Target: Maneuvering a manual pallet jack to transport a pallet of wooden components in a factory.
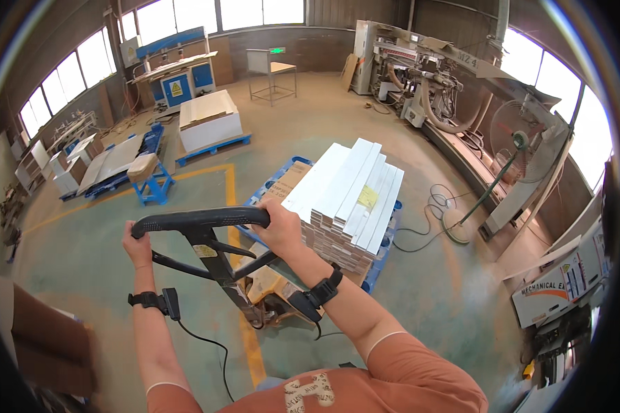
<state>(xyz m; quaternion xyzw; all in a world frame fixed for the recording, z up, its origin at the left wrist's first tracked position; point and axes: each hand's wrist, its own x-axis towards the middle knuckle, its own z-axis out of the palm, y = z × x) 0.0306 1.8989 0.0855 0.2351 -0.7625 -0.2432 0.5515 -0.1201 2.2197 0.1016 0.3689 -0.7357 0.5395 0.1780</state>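
Both my hands grip the black loop handle [200, 219] of a pallet jack. My left hand [138, 246] is wrapped round its left corner, and my right hand [280, 226] holds the right corner. Below the handle, the jack's yellow body [269, 283] stands on the floor close to my feet. Just beyond it, a blue pallet [381, 265] carries a stack of long white boards [344, 186] with brown edges, some lying higher than others. A yellow paper [367, 197] lies on the stack, and a flattened cardboard piece [289, 180] is beside it. The forks are hidden.
A floor fan [521, 141] with a loose cable stands to the right, before a long machine [427, 89]. Ahead left are a white stack [210, 124] on a blue pallet and a blue stool [151, 180]. Yellow lines [231, 186] mark the green floor. Cartons [565, 275] lean at right.
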